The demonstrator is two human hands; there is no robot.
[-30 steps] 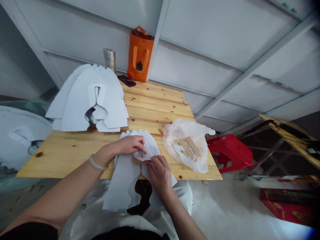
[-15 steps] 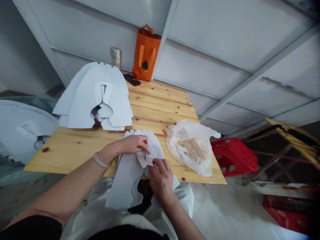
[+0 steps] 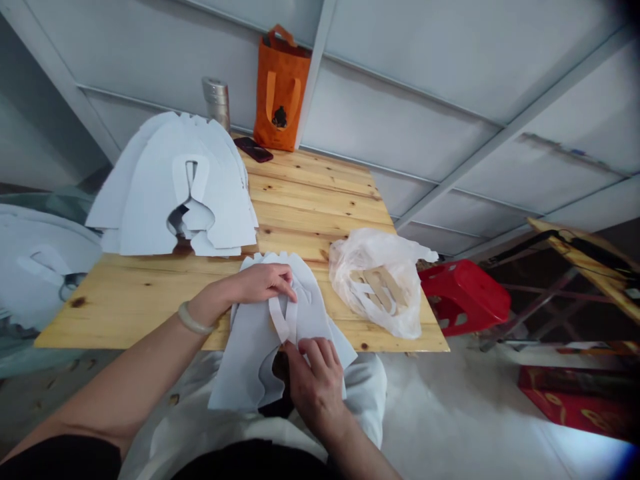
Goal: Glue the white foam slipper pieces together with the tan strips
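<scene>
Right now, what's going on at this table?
A person's left hand is at the top of a narrow, white, V-shaped piece; the right hand is at its lower end. It lies on white, round-topped sheets overhanging a pale wooden table. A larger pile of similar white sheets lies to the left, a translucent plastic bag of tan pieces to the right.

The paper cut-out (image 3: 239, 363) and looped strip (image 3: 283, 328) are white, as is the stack of cut-outs (image 3: 147, 200). The table (image 3: 320, 193) is honey-yellow wood with streaked grain and dark brown knots. The tote bag (image 3: 281, 83) is orange with a black emblem (image 3: 279, 117), the plastic stool (image 3: 477, 293) red.
</scene>
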